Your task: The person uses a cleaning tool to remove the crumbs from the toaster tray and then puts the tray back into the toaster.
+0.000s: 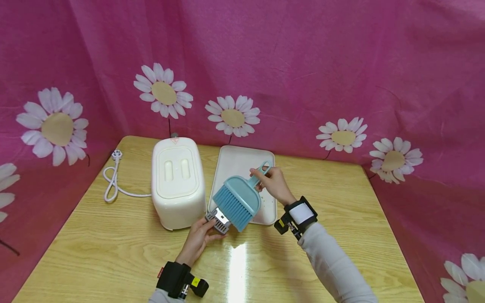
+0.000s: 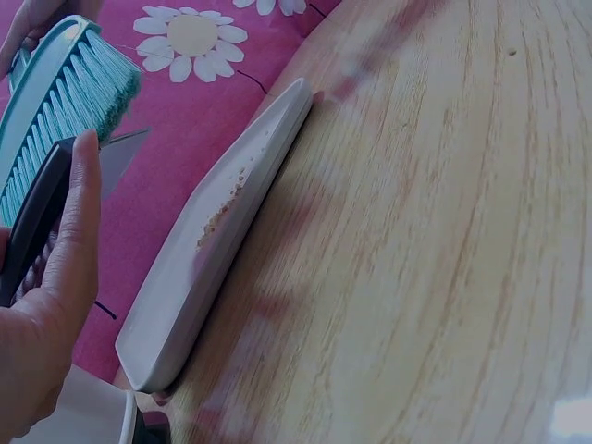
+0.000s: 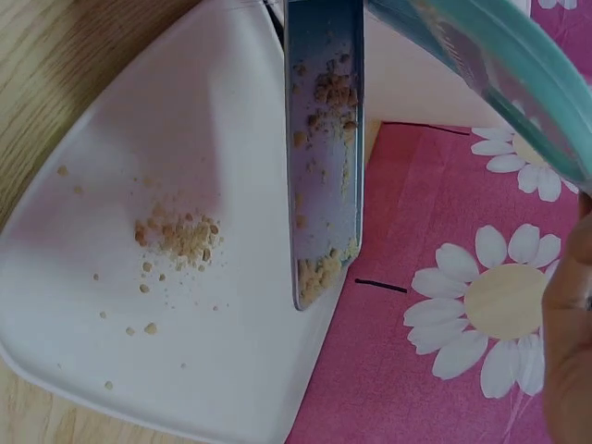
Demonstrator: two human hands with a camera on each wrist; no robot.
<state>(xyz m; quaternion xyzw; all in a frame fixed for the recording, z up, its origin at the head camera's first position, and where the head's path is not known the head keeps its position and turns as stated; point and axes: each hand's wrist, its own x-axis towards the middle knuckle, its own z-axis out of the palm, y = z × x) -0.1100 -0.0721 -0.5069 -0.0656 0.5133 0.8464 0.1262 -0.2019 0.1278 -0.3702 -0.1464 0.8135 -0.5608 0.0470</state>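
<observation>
My left hand (image 1: 198, 240) grips a shallow crumb tray (image 1: 221, 219) by its dark slotted end, just in front of the toaster (image 1: 178, 181). In the right wrist view that crumb tray (image 3: 324, 176) carries brown crumbs, some heaped at one corner. My right hand (image 1: 274, 184) holds a light-blue hand brush (image 1: 242, 198) by its looped handle. The brush's bristles (image 2: 92, 83) are close to the crumb tray; whether they touch it I cannot tell. Beneath them lies a white tray (image 1: 236, 160) with a scatter of crumbs (image 3: 185, 239).
The white toaster stands at the left with its lid on top. Its white cord and plug (image 1: 113, 176) lie coiled on the wooden table (image 1: 326, 231). A pink flowered cloth (image 1: 288, 75) hangs along the table's back and sides.
</observation>
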